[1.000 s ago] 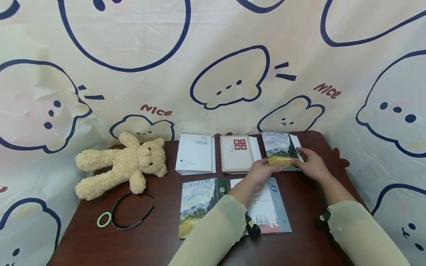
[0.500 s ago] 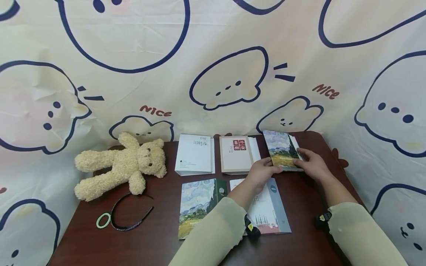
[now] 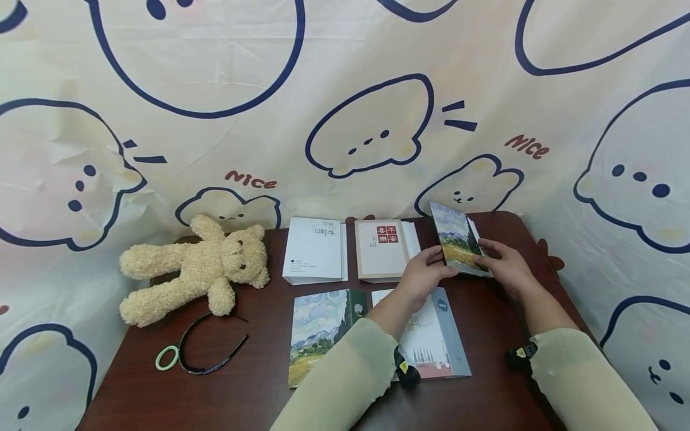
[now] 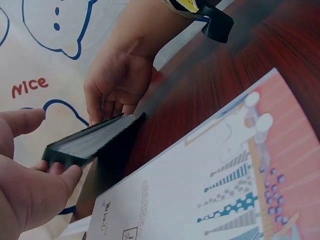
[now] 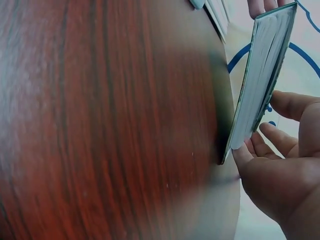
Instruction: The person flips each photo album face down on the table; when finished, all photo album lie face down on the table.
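Observation:
Both hands hold a small photo album [image 3: 455,233] with a landscape painting on its cover, at the back right of the table. It is tilted, its far left side raised. My left hand [image 3: 423,278] pinches the near left corner by the spine; in the left wrist view one finger points away from the dark-edged album [image 4: 95,140]. My right hand [image 3: 507,269] grips the page side, thumb on the cover. In the right wrist view the white page edges of the album [image 5: 262,75] show between its covers.
A larger album with a like painting [image 3: 318,326] and a white-and-pink album [image 3: 426,350] lie in front, partly under my left arm. A white album [image 3: 314,248] and a beige album [image 3: 381,254] lie behind. Left are a teddy bear [image 3: 205,263], a headband [image 3: 196,371] and a green ring [image 3: 166,358].
The small album's far side has risen and the album has tipped further, shifting slightly right. Both hands keep hold of it with little movement.

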Action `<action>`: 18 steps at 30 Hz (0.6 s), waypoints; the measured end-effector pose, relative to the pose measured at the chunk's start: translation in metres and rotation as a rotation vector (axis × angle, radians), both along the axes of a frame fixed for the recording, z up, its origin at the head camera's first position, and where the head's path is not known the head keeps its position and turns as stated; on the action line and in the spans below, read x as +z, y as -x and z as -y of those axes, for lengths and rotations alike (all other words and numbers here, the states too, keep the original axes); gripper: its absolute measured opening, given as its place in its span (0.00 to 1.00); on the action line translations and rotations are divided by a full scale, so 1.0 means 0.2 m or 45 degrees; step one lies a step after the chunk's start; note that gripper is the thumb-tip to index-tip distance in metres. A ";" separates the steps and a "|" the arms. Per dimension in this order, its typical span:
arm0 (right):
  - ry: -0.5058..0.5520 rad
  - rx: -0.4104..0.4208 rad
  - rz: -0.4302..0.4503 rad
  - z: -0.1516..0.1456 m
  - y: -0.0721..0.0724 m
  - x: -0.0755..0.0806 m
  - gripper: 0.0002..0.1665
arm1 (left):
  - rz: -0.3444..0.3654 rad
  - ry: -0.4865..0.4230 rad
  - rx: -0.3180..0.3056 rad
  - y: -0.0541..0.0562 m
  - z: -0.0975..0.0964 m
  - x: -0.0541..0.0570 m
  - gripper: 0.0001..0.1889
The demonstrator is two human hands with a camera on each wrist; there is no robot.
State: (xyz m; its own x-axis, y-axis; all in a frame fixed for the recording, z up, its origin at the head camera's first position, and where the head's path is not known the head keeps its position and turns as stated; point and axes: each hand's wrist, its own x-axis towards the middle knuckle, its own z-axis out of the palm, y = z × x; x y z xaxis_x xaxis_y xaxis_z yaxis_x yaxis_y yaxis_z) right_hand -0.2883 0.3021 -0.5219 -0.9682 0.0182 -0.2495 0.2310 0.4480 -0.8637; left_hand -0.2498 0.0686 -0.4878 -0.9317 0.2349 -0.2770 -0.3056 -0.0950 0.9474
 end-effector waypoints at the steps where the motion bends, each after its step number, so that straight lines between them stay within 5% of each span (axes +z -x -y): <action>1: 0.015 -0.001 0.004 0.00 0.00 0.00 0.43 | -0.006 -0.005 0.003 0.00 0.00 0.00 0.32; 18: 0.223 0.021 0.030 0.03 -0.02 -0.01 0.42 | -0.052 -0.129 0.009 0.00 0.00 0.03 0.30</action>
State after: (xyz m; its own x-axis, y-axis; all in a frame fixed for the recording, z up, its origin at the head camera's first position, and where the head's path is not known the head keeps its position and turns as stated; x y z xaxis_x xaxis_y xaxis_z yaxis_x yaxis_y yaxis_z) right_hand -0.2850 0.2955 -0.5241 -0.9618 -0.0435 -0.2703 0.2462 0.2950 -0.9233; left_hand -0.2499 0.0676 -0.4827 -0.9435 0.2533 -0.2136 -0.2655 -0.1926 0.9447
